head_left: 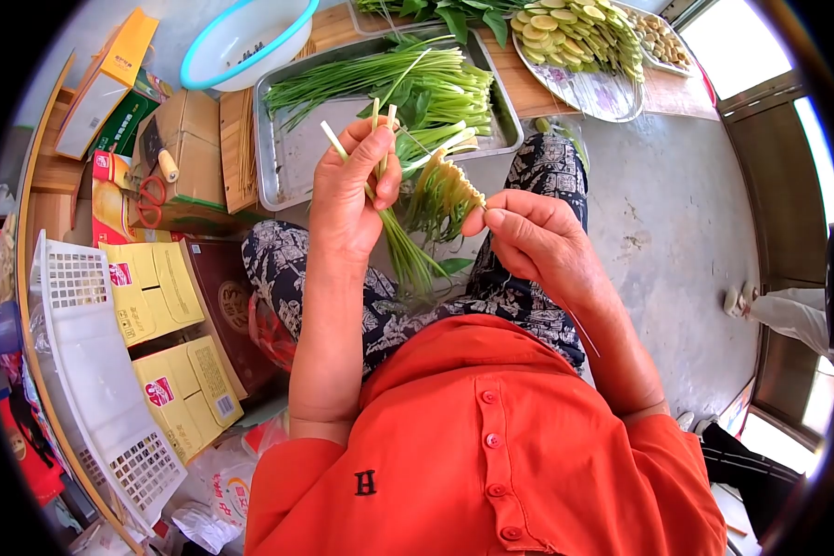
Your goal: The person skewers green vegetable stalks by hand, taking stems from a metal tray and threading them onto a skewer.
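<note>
My left hand (350, 181) is closed around a few green chives (406, 246), their pale cut ends pointing up past my fingers and their leaves hanging down. Between thumb and fingers, my right hand (537, 236) pinches a thin skewer (584, 335), whose tail runs back under my wrist. A row of chives threaded side by side (449, 195) hangs from the skewer, between my two hands. Just beyond is a metal tray (283, 181) with heaped loose chives (371, 79); part of its near side is hidden behind my left hand.
A blue-rimmed basin (199, 60) stands back left. At back right are a plate (612, 104) of skewered slices and another tray (663, 42). Scissors (151, 201) and a wooden-handled tool (167, 165) lie by a cardboard box (195, 130). Another person's leg (792, 315) is at right.
</note>
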Available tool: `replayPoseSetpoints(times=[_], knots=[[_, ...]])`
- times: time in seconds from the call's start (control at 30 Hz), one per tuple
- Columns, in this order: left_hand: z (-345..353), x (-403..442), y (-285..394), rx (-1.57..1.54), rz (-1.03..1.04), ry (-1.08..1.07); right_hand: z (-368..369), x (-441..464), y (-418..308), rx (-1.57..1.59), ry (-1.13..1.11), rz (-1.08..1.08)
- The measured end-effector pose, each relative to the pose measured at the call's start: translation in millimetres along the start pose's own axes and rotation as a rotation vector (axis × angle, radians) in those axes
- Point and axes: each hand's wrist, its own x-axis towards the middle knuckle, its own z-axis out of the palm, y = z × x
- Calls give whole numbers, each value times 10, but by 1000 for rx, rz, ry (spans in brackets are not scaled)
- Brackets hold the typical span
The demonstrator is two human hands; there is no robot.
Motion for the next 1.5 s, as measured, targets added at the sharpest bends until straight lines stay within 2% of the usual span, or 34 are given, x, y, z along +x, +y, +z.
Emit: replayPoseSetpoints(times=[0.77, 1.5], knots=[[-60, -6, 55, 119, -25, 1, -9, -35, 19, -22, -8, 18], [-51, -26, 25, 51, -17, -4, 2, -72, 43, -32, 19, 3]])
